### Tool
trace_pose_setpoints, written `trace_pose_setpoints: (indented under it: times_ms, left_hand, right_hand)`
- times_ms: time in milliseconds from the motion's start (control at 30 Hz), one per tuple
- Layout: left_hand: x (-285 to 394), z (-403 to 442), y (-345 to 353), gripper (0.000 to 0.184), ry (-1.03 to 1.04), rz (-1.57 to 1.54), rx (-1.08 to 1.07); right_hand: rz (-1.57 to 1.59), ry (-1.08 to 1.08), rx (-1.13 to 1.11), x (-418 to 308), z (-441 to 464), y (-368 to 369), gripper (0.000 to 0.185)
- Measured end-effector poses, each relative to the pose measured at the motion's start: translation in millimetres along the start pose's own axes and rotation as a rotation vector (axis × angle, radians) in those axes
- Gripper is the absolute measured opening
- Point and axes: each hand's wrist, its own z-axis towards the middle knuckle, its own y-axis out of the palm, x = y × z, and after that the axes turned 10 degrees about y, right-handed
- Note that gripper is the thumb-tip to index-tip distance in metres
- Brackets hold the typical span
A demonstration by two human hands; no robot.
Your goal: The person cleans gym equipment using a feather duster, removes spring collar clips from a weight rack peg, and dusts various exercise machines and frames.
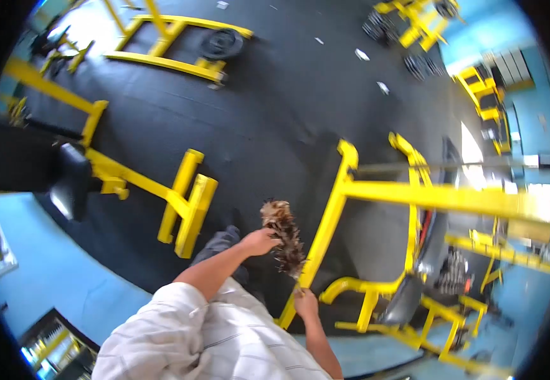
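Observation:
A feather duster [284, 244] with brown and dark feathers slants across in front of my body, its tan tip pointing away from me. My right hand [306, 304] is closed around its handle at the near end, right beside a yellow upright of a bench frame [327, 234]. Farther up, my left hand [261, 242] is closed at the feathers, its fingertips partly hidden among them. White sleeves and a striped white shirt [243, 329] show below.
Yellow gym frames stand at left [192, 209] and right, one carrying a barbell [440, 166]. Black weight plates [221, 44] sit on a far frame. White scraps [362, 55] lie on the dark floor [275, 95]. A blue wall [72, 247] runs along the lower left.

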Motion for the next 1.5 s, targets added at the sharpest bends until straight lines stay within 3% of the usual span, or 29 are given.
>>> trace_pose_setpoints:
  times_ms: [167, 200, 233, 400, 467, 500, 600, 667, 767, 900, 1000, 1067, 1200, 1267, 1333, 1467, 1500]
  left_hand:
    - [68.9, 14.4, -94.0, 0.068, -0.155, 0.011, 0.39]
    - [84.7, 15.0, -115.6, 0.068, -0.157, -0.201, 0.43]
    - [92.6, 15.8, -131.8, 0.069, -0.154, -0.414, 0.461]
    - [101.4, 38.9, -172.7, 0.063, -0.047, -0.613, 0.567]
    - [87.7, 64.0, -172.9, 0.057, 0.228, -0.537, 0.651]
    - [118.6, 50.7, -186.3, 0.049, 0.13, -0.712, 0.629]
    - [137.5, 76.4, -201.8, 0.048, 0.077, -0.633, 0.569]
    - [141.0, 108.8, -221.2, 0.053, 0.182, -0.61, 0.65]
    - [172.7, 124.9, -264.1, 0.061, 0.074, -0.764, 0.737]
    - [189.9, 128.9, -311.7, 0.068, 0.16, -0.806, 1.036]
    - [183.3, 122.9, -338.9, 0.072, 0.128, -0.902, 1.247]
    - [182.8, 93.7, -365.0, 0.074, 0.139, -1.0, 1.283]
    - [139.1, 65.9, -427.1, 0.072, 0.367, -1.135, 1.536]
    - [133.0, 46.5, -455.0, 0.07, 0.468, -1.22, 1.669]
    - [146.2, 16.7, -479.3, 0.055, 0.391, -1.033, 1.947]
    - [149.8, -30.0, -527.2, 0.053, 0.44, -0.895, 2.013]
    - [156.0, -44.9, -538.1, 0.059, 0.508, -0.796, 2.002]
  right_hand:
    - [0.142, -0.273, 0.139, -82.8, 6.0, -56.8, 0.036]
    - [0.194, -0.33, 0.158, -97.6, 4.5, -68.2, 0.035]
    - [0.176, -0.356, 0.109, -116.9, 0.7, -83.9, 0.036]
    - [0.092, -0.391, 0.073, -171.0, 34.8, -124.5, 0.033]
    - [-0.133, -0.296, 0.053, -192.0, 58.1, -141.7, 0.033]
    - [-0.129, -0.306, 0.055, -201.4, 75.4, -146.4, 0.033]
    - [0.035, -0.467, 0.062, -219.5, 124.6, -165.1, 0.033]
    - [0.032, -0.503, 0.011, -252.0, 149.8, -186.8, 0.032]
    - [-0.003, -0.6, 0.011, -293.2, 184.0, -224.9, 0.032]
    - [-0.203, -0.78, -0.055, -365.6, 188.9, -290.4, 0.037]
    - [-0.3, -0.796, -0.084, -423.5, 208.8, -313.8, 0.039]
    - [-0.357, -0.84, -0.063, -462.1, 215.5, -319.0, 0.04]
    - [-0.448, -0.931, 0.027, -540.8, 205.8, -303.7, 0.043]
    - [-0.356, -0.973, -0.103, -575.4, 193.4, -287.1, 0.04]
    - [-0.349, -1.031, -0.207, -609.8, 183.7, -271.5, 0.037]
    - [-0.415, -1.139, -0.429, -697.3, 166.2, -246.1, 0.028]
    - [-0.39, -1.191, -0.529, -715.9, 158.9, -239.8, 0.022]
